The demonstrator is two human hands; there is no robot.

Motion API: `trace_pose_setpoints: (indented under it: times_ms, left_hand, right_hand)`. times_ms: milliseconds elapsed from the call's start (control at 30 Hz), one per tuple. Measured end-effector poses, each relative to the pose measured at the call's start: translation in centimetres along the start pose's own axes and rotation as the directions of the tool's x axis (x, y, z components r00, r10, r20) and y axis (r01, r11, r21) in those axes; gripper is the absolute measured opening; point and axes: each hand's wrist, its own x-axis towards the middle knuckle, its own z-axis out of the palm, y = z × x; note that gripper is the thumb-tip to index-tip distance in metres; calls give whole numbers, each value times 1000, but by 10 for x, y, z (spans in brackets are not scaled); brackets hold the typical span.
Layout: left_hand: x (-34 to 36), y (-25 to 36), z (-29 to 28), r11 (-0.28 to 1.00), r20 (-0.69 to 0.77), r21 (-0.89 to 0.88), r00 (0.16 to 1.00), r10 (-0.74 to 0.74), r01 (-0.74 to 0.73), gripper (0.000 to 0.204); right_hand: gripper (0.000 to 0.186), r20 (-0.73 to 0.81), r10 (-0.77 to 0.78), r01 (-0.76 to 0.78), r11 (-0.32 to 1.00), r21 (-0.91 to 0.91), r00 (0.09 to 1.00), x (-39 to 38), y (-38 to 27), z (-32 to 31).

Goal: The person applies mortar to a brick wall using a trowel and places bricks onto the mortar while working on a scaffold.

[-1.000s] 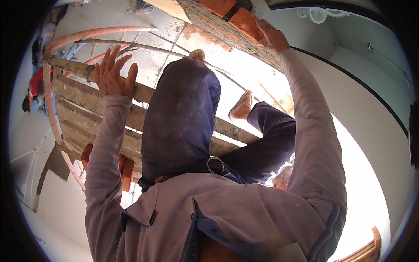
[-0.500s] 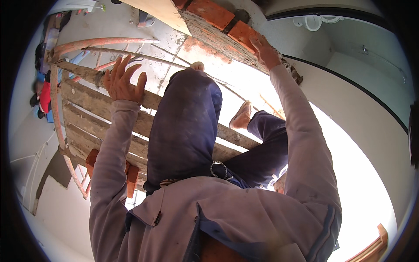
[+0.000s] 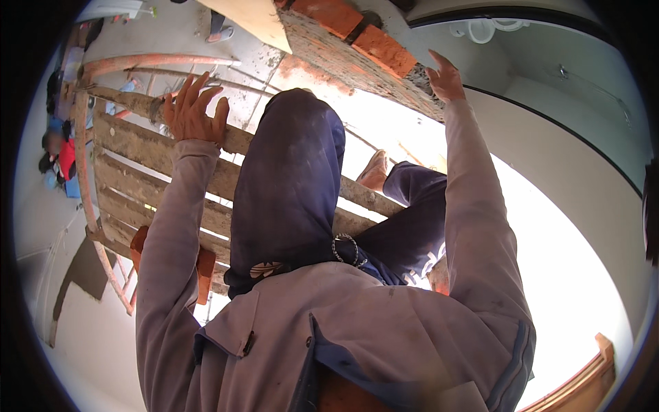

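My left hand (image 3: 194,113) lies at the edge of a worn wooden plank (image 3: 137,145) of the scaffold platform, its fingers spread and nothing in them. Farther right, my right hand (image 3: 447,79) is raised by the end of a brick wall (image 3: 357,69), fingers apart and empty. Orange bricks (image 3: 386,52) run along the wall's top, with dark mortar (image 3: 417,81) near my right hand. Whether its fingertips touch the wall I cannot tell. My bent knee (image 3: 292,151) in dark trousers rises between my arms, above the planks.
A reddish metal scaffold frame (image 3: 84,158) borders the platform on the left. Loose bricks (image 3: 206,275) lie beside my left arm. A person in red (image 3: 67,159) is at far left, and another person's foot (image 3: 221,34) shows at the top. White fixtures (image 3: 480,31) stand beyond the wall.
My right hand has come off the top of the end brick and moved right, into the air by the wall's end. The left hand stays on the plank; the view has shifted slightly.
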Motion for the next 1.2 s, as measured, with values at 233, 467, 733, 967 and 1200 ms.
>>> trace_pose_setpoints:
  times_ms: [233,467,733,967,1200]
  left_hand:
    - [4,-9,13,999,-7,20,999,-38,38,22]
    - [26,-124,136,980,-86,61,977,195,-190,26]
    - [47,-114,136,997,425,14,903,67,-80,46]
    - [21,11,45,946,251,40,913,-321,321,61]
    - [30,9,42,881,261,41,846,-464,471,63]
  right_hand:
    - [50,49,282,-282,959,-6,958,-190,-48,-86]
    - [47,-332,666,-675,730,109,668,-494,-159,-188]
    - [23,-437,547,-700,566,-436,714,-727,-81,-133]
    - [49,-246,853,-886,427,-181,461,-722,-78,-86]
    - [24,-572,406,-693,283,-663,713,-776,-191,-201]
